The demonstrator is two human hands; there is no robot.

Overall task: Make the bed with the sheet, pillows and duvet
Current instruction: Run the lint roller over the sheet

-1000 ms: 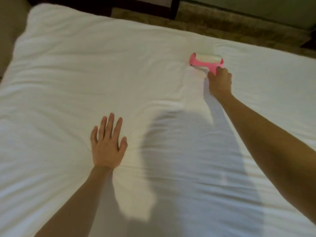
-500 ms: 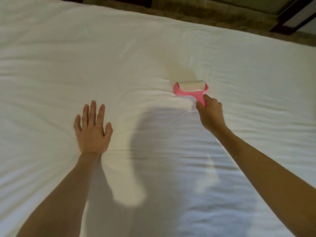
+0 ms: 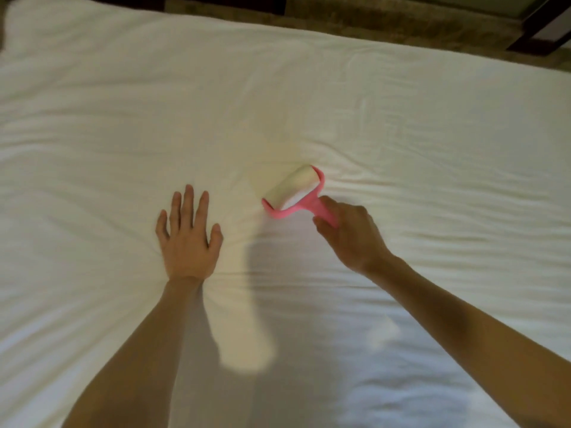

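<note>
A white sheet [image 3: 401, 143] covers the whole bed, with shallow creases across it. My left hand [image 3: 187, 242] lies flat on the sheet, fingers straight and spread, left of centre. My right hand [image 3: 352, 236] grips the pink handle of a lint roller [image 3: 293, 193]. The roller's white drum points up and to the left and rests on the sheet just right of my left hand. No pillows or duvet are in view.
Beyond the far edge of the bed runs a brown carpeted floor [image 3: 386, 20]. Dark furniture [image 3: 543, 32] shows at the top right corner. Shadows of my arms fall across the near part of the sheet.
My right hand has drawn the lint roller back toward me and to the left, turning it at an angle. My left hand stays flat on the sheet.
</note>
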